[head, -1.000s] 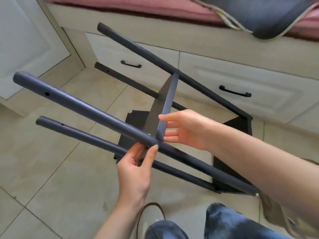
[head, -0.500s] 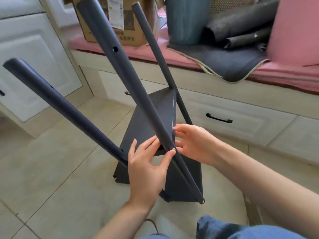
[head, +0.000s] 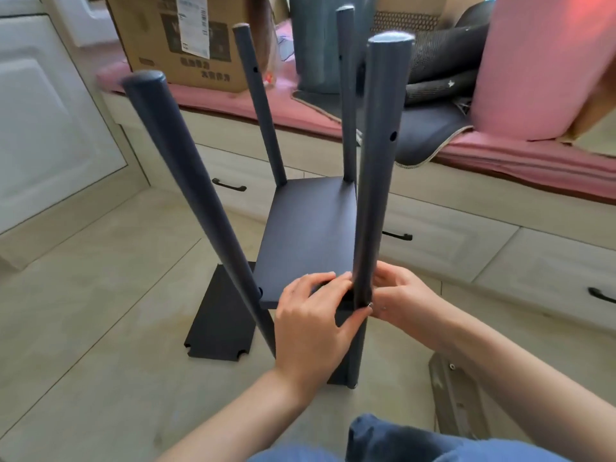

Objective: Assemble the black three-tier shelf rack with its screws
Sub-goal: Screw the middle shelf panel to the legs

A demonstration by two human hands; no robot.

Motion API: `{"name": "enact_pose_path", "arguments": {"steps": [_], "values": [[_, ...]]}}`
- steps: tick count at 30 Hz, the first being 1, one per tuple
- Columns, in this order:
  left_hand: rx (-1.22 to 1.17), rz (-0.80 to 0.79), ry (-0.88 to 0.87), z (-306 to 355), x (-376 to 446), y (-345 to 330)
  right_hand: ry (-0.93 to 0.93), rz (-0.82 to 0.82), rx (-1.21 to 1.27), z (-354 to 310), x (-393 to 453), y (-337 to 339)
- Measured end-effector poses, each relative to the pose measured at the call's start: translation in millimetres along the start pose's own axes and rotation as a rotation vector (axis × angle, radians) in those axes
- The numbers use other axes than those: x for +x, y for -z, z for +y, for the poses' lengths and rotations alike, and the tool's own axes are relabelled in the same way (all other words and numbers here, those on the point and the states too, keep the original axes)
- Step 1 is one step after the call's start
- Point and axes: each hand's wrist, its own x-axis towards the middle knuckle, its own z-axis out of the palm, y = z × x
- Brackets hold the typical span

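The black rack stands upright on the tiled floor, its poles pointing up around one fitted shelf point(head: 306, 235). My left hand point(head: 310, 325) grips the shelf's front edge, fingers on top and thumb reaching under towards the near right pole point(head: 376, 161). My right hand point(head: 403, 298) curls round that pole at the shelf corner. A small silver screw point(head: 369, 305) shows at the joint between my thumbs. The near left pole point(head: 186, 181) leans outward. A loose black shelf panel point(head: 216, 321) lies flat on the floor to the left.
Behind the rack runs a bench with a pink cushion point(head: 233, 105), drawers with black handles point(head: 229, 186), a cardboard box point(head: 176, 38) and a pink pillow point(head: 533, 68). A beige strip point(head: 456, 395) lies on the floor at right. My jeans-clad knee point(head: 400, 441) is at the bottom.
The rack has swung from lying tilted on its side to standing upright, poles now pointing up. Both hands stayed at the shelf-and-pole joint and closed in on it.
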Motion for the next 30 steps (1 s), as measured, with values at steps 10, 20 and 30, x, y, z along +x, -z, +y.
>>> {"name": "enact_pose_path", "arguments": {"steps": [10,20,30], "values": [[-0.004,-0.102,-0.055,0,3,5,0.118,0.162,-0.305,-4,-15,-17],[-0.121,0.174,0.31,-51,-26,67,0.034,0.265,-0.482,0,-12,-8],[-0.423,-0.315,0.674,-73,2,51,-0.051,0.186,-0.531,-16,24,23]]}}
